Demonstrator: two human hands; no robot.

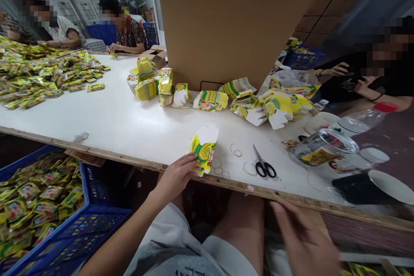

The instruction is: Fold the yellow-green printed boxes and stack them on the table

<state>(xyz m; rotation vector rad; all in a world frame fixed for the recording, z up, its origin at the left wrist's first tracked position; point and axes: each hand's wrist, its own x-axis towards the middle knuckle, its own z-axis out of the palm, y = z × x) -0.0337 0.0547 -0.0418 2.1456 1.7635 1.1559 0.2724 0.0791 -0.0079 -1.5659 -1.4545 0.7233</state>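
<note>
My left hand (177,176) rests at the white table's (123,120) front edge, its fingers touching a flat yellow-and-green carton (203,150) that lies there with a white flap up. My right hand (302,237) is below the table edge above my lap, fingers stretched out and apart, slightly blurred, holding nothing. Black-handled scissors (263,164) and several rubber bands (235,152) lie just right of the carton. A row of folded and part-opened yellow cartons (210,100) runs across the middle of the table.
A blue crate (97,220) of yellow sachets stands at my lower left. A heap of sachets (42,75) covers the table's far left. A tall cardboard box (236,21) stands behind the cartons. Plastic jars (323,148), a bottle and lids sit right. Other people sit around.
</note>
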